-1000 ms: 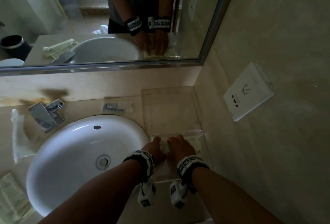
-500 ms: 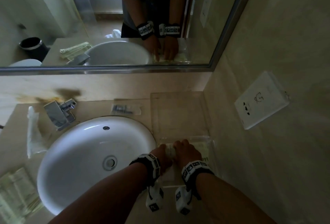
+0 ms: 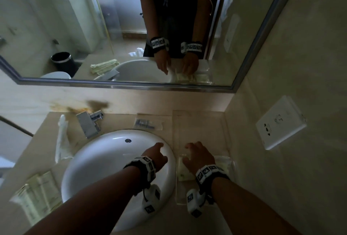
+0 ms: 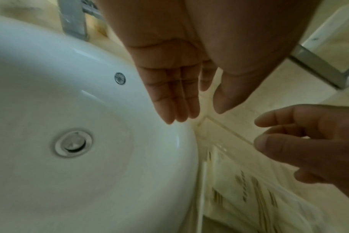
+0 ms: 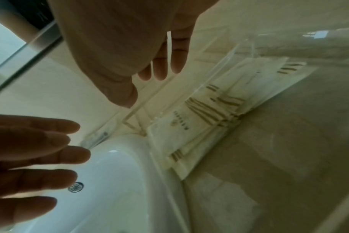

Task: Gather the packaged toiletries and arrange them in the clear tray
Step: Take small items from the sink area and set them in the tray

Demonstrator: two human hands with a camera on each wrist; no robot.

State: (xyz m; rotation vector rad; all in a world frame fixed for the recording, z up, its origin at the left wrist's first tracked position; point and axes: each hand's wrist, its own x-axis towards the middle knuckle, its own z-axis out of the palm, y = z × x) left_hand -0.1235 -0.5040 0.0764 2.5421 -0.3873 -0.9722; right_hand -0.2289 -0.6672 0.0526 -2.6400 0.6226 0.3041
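Observation:
The clear tray (image 3: 201, 122) lies on the counter in the corner, right of the sink. Several cream packets (image 3: 183, 172) with brown lettering lie flat in its near end, also seen as packets (image 5: 189, 126) in the right wrist view and as packets (image 4: 245, 193) in the left wrist view. My right hand (image 3: 193, 150) hovers just above them, fingers relaxed and holding nothing. My left hand (image 3: 159, 150) is over the sink's right rim, fingers (image 4: 179, 107) straight and empty. A small clear packet (image 3: 148, 123) lies behind the sink. More cream packets (image 3: 39, 195) lie at the front left.
The white round sink (image 3: 105, 169) fills the middle of the counter, with a chrome tap (image 3: 88, 124) behind it. A long white wrapped item (image 3: 62, 139) lies left of the sink. The wall with a socket plate (image 3: 279, 124) stands close on the right, and the mirror (image 3: 112, 28) is behind.
Both hands were pressed together on the packets in the tray. They have let go and parted: the left moved left over the sink rim, the right lifted slightly.

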